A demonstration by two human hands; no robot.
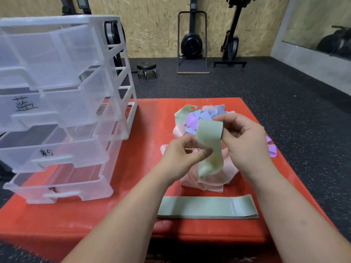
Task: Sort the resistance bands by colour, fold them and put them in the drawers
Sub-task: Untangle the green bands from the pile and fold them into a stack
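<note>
Both my hands hold one pale green resistance band (209,141) above a mixed pile of bands. My right hand (245,141) pinches its upper loop, my left hand (182,150) pinches it lower down, and its tail hangs twisted onto pink bands (226,179). The pile (201,116) behind holds green, purple, blue and pink bands. A flat stack of green bands (207,207) lies near the mat's front edge. A clear plastic drawer unit (62,103) stands on the left with its drawers pulled out and handwritten labels on three fronts.
Everything sits on a red mat (136,215) on a dark speckled floor. A purple band (272,151) lies at the mat's right edge. Rowing machines (191,42) and a small wheeled stool (146,68) stand by the far wooden wall.
</note>
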